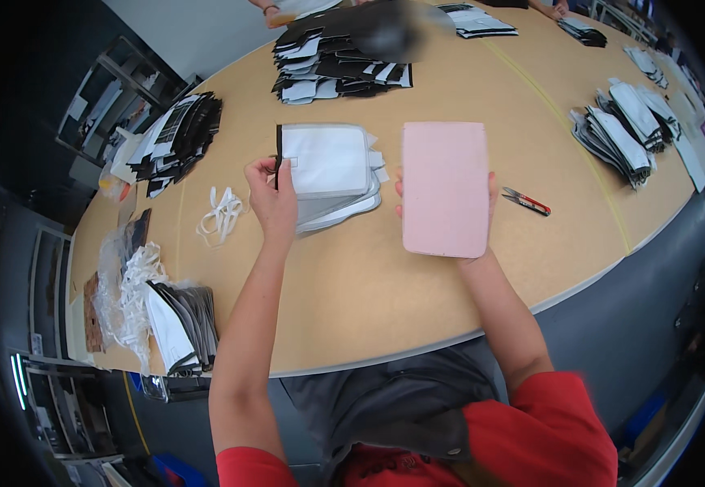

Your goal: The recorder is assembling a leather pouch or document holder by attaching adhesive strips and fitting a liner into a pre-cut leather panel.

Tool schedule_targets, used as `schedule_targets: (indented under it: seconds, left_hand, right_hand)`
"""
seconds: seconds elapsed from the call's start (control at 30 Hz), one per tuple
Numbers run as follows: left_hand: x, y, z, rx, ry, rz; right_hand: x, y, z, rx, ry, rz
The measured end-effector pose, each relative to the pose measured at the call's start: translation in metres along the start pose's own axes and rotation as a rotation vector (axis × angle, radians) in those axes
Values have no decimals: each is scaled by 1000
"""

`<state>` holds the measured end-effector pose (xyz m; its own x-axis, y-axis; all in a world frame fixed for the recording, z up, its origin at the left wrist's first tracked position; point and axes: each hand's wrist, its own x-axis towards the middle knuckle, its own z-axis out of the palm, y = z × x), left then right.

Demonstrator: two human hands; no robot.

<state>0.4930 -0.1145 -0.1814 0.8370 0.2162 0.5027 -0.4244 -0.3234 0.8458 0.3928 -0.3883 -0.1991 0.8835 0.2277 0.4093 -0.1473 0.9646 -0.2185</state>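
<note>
My left hand [273,195] pinches the black-edged left side of a white fabric piece [324,160], the top one of a small stack on the table. Grey-white layers [340,215] of that stack fan out below and to its right. My right hand [490,199] holds up a flat pink rectangular panel [445,191] with rounded lower corners. Its fingertips show at the panel's left edge and the thumb side at its right, while the palm is hidden behind it. Just right of this hand lies a pair of thread snips [527,201] with red-and-black handles.
White tape [223,215] lies in loose loops left of the stack. Piles of black-and-white pieces stand at the far side [336,69], left [178,138] and right [624,130]. Near left are grey-white pieces [182,325] and crumpled plastic [113,276]. Other people's hands [270,11] show across the table.
</note>
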Motion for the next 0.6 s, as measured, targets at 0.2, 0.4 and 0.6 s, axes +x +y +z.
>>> schedule_targets:
  seconds: [0.2, 0.4, 0.6]
  left_hand:
    - [-40, 112, -60, -514, -99, -466]
    - [-157, 84, -119, -651, -190, -1114]
    - [-208, 55, -148, -550, -339, -1132]
  right_hand:
    - [-21, -46, 11, -23, -15, -69]
    - [-38, -37, 42, -271, 121, 176]
    - [-63, 28, 69, -1144, 70, 553]
